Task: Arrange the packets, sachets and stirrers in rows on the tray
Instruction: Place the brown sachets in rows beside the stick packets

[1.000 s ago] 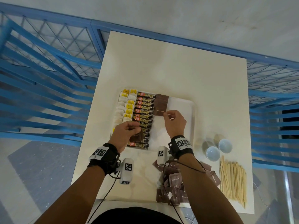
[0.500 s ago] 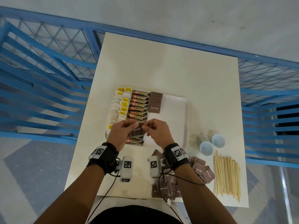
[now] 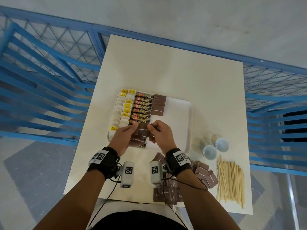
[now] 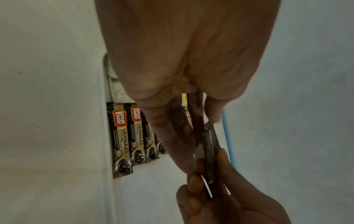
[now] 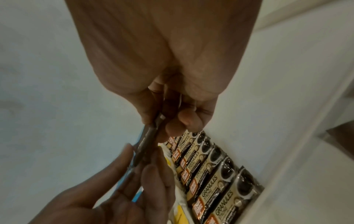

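A white tray holds a column of tea bags, a row of coffee granule sachets and a short row of brown sugar packets. Above the tray's near part, both hands hold a small stack of brown sugar packets. My left hand grips the stack's left side. My right hand pinches its right edge. The left wrist view shows the stack edge-on between my fingers. In the right wrist view the stack is above the coffee sachets.
Loose brown sugar packets lie on the table near its front edge, partly under my right forearm. A bundle of wooden stirrers lies at the front right, with two small pale cups just behind it. Blue railings surround the table.
My right hand left the brown sugar row, where it had laid a packet, and came back to the stack in my left hand. Both hands now hold that stack.
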Available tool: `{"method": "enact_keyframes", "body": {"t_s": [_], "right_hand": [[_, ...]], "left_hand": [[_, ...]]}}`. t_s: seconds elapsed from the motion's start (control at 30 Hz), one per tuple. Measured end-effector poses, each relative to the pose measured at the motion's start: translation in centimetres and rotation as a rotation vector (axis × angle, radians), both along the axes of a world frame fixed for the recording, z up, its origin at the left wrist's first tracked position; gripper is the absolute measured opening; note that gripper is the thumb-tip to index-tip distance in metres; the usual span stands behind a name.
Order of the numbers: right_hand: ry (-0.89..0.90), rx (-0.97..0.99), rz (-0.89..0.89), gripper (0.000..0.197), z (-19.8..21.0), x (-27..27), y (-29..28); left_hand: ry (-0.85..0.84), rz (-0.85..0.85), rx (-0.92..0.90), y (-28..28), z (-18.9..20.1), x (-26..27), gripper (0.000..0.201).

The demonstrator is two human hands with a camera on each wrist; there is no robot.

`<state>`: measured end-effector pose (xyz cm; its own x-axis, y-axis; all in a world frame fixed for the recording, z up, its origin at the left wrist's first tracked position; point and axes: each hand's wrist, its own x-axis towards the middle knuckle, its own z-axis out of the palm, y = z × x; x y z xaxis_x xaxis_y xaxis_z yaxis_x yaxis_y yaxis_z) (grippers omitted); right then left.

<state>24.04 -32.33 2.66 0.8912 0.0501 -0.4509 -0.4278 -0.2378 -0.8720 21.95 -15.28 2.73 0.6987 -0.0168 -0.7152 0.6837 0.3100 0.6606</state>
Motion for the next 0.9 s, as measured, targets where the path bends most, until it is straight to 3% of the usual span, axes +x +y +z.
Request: {"method": "enact_keyframes", "body": {"t_s": [0.23, 0.5, 0.73, 0.9], "right_hand": [[0.005, 0.009, -0.027, 0.017, -0.1, 0.2, -0.7], [0.065, -0.056, 0.118, 0.02, 0.0, 0.5, -1.2], [0.089, 0.011, 0.047, 0.015, -0.5, 1.2, -1.1], [-0.004, -0.129, 0.017, 0.012, -0.9, 2.2, -1.9]], "left_hand": [[-0.062, -0.083, -0.042, 0.1, -0.1, -0.7, 0.012], [-0.079, -0.079, -0.015, 0.5, -0.6, -0.4, 0.012], [-0.097, -0.046, 0.066, 0.0, -0.8, 0.2, 0.011], [-0.094, -0.03, 0.084, 0.2, -0.7, 1.0, 0.014]]}}
